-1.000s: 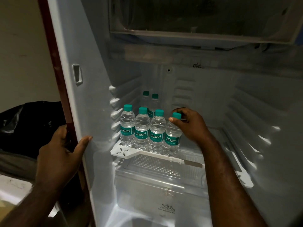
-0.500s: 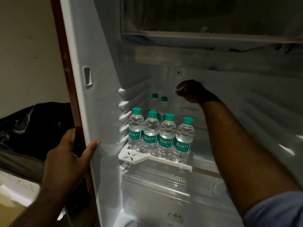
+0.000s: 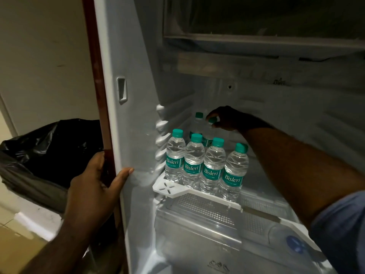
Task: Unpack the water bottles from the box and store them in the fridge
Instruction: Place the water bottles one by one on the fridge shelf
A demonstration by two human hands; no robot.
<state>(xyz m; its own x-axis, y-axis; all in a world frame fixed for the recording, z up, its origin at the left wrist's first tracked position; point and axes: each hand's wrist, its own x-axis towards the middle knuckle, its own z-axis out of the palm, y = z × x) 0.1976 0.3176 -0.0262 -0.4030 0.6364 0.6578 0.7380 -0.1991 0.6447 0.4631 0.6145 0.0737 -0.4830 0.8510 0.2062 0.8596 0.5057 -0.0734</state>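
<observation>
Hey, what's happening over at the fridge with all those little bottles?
A person is stocking the fridge with Bisleri water bottles. Their left hand grips the edge of the fridge wall, while their right hand reaches to the back and pinches the green cap of a rear bottle. A second rear bottle stands beside it. Four more bottles stand upright in a front row on the white shelf above the clear drawer.

A plain cream-painted wall (image 3: pixel 45 56) fills the dim upper left. Below it a crumpled glossy black plastic bag (image 3: pixel 45 151) bulges over a white ledge (image 3: pixel 37 224). Pale tan floor (image 3: pixel 17 252) shows at the lower left corner. Light is low, brightest low down at centre.
</observation>
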